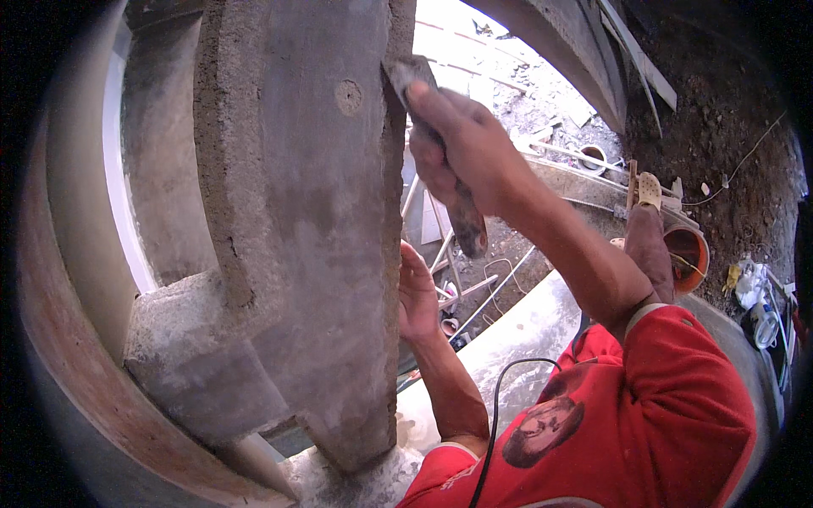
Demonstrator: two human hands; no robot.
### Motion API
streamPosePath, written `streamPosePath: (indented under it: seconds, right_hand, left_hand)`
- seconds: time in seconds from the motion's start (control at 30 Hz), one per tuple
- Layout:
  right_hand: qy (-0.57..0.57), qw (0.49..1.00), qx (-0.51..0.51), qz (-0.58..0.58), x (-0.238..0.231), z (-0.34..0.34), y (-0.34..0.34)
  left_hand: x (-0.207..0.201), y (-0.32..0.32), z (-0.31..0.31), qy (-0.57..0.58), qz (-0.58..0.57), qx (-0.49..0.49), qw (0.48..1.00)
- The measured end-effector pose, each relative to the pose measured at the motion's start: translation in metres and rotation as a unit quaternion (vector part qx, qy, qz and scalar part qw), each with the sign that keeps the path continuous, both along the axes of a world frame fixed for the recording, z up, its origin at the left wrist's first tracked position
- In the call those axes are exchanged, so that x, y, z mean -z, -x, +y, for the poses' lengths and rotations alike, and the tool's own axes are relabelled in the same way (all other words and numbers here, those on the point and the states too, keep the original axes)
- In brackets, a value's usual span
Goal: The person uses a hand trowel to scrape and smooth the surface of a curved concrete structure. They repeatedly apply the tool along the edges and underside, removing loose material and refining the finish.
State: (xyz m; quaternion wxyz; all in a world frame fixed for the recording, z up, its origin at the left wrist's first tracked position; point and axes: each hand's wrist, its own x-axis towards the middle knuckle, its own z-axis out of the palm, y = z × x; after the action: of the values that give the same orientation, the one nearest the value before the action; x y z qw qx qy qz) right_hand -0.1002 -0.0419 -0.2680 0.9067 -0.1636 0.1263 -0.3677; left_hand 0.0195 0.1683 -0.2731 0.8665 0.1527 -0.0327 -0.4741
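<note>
A grey concrete pillar (pixel 318 195) with a smooth face and rough edges rises in front of me, and a small round pit marks its upper part. My right hand (pixel 461 144) is closed around the handle of a trowel (pixel 467 222). The blade lies against the pillar's upper right edge, and the handle points down toward me. Lower on the same side, my left hand (pixel 415 296) rests at the edge with its fingers stretched upward. Part of that hand is hidden behind the pillar.
Below at the right are an orange bucket (pixel 688 254), a smaller round container (pixel 593 159) and scattered wooden strips. My foot in a pale clog (pixel 649 190) stands near the bucket. A curved concrete beam (pixel 559 42) crosses the top right. A black cable (pixel 500 394) hangs by my shirt.
</note>
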Motion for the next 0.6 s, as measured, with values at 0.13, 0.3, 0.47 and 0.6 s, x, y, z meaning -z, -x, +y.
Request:
streamPosePath:
  seconds: [0.13, 0.3, 0.47, 0.6]
  right_hand:
    - [0.022, 1.0, -0.007, 0.005, 0.007, 0.017, -0.003]
    - [-0.03, 0.999, -0.014, -0.018, 0.004, -0.016, -0.001]
    - [0.137, 0.986, 0.015, 0.096, 0.017, -0.005, -0.001]
    - [-0.01, 1.0, -0.026, 0.014, 0.006, -0.01, 0.002]
  left_hand:
    - [0.005, -0.006, 0.002, -0.002, -0.031, 0.007, 0.999]
    - [0.004, -0.007, 0.0, -0.006, -0.039, 0.006, 0.999]
    - [0.006, -0.009, -0.004, -0.015, -0.04, -0.007, 0.999]
    - [0.005, -0.007, -0.022, -0.016, -0.05, 0.017, 0.998]
